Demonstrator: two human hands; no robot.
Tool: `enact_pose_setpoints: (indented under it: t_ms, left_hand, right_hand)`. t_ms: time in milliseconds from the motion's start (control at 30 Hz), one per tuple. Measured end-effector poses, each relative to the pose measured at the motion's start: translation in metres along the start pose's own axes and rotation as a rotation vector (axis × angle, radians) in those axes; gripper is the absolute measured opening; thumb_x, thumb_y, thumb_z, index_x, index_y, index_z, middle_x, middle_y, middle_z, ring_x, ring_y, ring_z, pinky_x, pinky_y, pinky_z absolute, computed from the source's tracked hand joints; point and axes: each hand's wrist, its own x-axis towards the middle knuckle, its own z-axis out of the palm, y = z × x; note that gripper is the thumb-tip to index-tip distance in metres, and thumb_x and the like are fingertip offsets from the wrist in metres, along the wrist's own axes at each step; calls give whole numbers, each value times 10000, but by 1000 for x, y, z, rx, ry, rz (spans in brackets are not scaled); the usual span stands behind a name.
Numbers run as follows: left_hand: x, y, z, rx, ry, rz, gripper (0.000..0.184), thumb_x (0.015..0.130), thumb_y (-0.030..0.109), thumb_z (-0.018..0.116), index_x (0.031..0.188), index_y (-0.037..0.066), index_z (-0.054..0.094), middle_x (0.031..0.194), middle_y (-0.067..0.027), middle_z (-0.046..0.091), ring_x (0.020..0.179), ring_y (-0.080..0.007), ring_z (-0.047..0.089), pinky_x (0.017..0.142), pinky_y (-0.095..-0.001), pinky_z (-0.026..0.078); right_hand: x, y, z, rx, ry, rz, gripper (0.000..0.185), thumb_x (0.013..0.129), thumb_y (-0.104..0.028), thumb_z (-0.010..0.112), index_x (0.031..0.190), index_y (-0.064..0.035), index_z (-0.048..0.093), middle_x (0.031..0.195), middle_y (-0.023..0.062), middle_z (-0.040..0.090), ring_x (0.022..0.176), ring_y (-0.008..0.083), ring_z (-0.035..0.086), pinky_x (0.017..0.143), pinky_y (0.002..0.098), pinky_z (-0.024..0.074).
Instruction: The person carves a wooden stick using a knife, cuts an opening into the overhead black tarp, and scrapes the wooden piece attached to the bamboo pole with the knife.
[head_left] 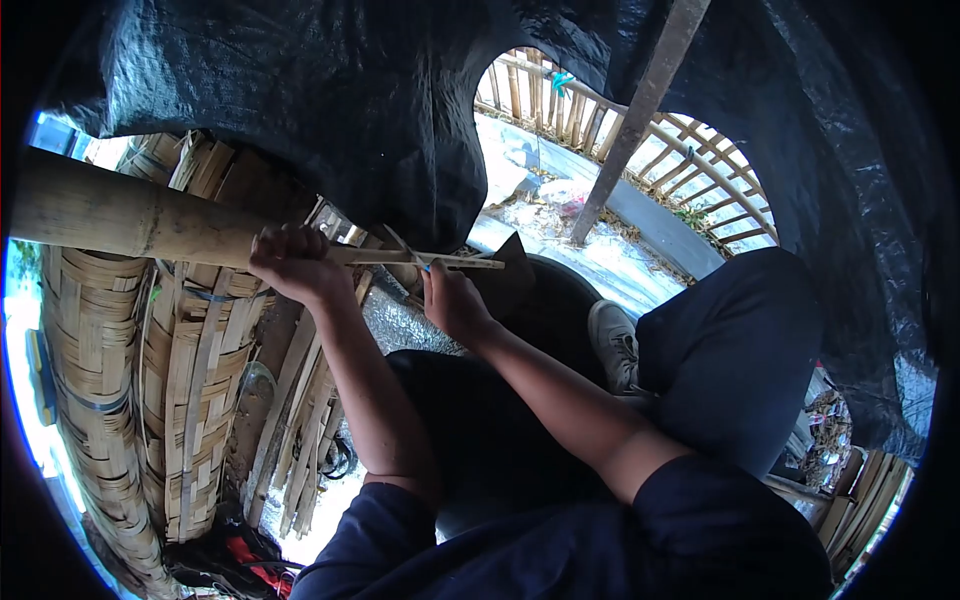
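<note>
**Bamboo strip held in left fist, right hand working at its side**

Head view, from where I'm standing: pale bamboo strip (pixel 485 264) lies roughly level out ahead of the seated person, free end pointing right. Left hand (pixel 297 268) is wrapped round it, just beside the thick bamboo pole (pixel 150 222); can't tell if the fist touches the pole too. Right hand (pixel 458 305) is curled closed on a thin piece (pixel 402 241) crossing the strip. Blade or sliver? Unclear. Woven bamboo (pixel 95 370) stands off to the left.

Handling, my read: strip is light, stiff but springy, dry, not slippery. Likely splits along the grain; edges could cut. Best hold: full fist well back from the crossing, fingers off the edges.
</note>
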Motion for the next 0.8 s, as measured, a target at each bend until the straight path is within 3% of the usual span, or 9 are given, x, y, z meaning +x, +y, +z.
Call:
enact_pose_setpoints:
  t_ms: [133,167,267,400,567,667,733,800]
  left_hand:
    - [0,-1,-7,-7,46,41,331,867,335,343,581,183,274,477,46,213,405,-72,151,388,-252,123]
    - [-4,-3,-6,5,54,36,331,867,335,343,581,183,274,477,46,213,405,-72,151,388,-252,123]
    - [-11,-5,9,57,64,104,345,879,339,330,578,182,261,477,50,210,408,-71,148,387,-254,120]
    - [-1,-3,6,71,114,50,344,881,329,328,580,182,253,483,51,199,415,-67,145,392,-251,117]
    - [-11,-2,12,31,98,55,344,883,326,325,577,185,259,483,51,198,414,-66,143,392,-248,118]
    - [-15,-5,14,55,-36,99,352,887,328,323,568,190,263,479,51,202,409,-69,143,381,-250,117]
    - [-9,-3,9,51,110,65,354,884,327,334,564,192,265,479,50,202,407,-72,144,378,-249,116]
    - [-3,-3,-2,39,120,25,353,880,331,337,563,191,268,479,49,206,408,-74,148,380,-250,116]
  right_hand:
    - [1,-44,-12,-35,-133,120,179,941,-139,475,932,40,485,657,258,603,660,438,621,559,531,484]
    - [0,-42,-6,27,-16,15,185,946,-143,465,974,39,464,646,254,601,655,438,621,552,524,487]
    - [-6,-9,4,18,50,5,188,951,-147,449,966,39,474,652,260,600,661,436,624,559,518,492]
    - [5,-17,-3,-88,-78,83,150,939,-117,475,948,32,483,678,269,604,676,440,624,584,516,502]
    - [11,-70,-32,-4,15,71,187,943,-159,494,891,15,449,659,255,608,645,433,625,562,499,510]
    - [4,-19,-1,-104,-21,81,178,942,-153,493,894,14,453,658,255,608,640,430,628,553,490,514]
    - [7,-14,-3,-133,-39,31,170,939,-151,496,910,10,452,650,245,612,636,427,630,552,495,512]
    - [10,-16,5,-145,-51,110,180,941,-154,496,903,14,446,632,234,611,614,423,629,529,491,509]
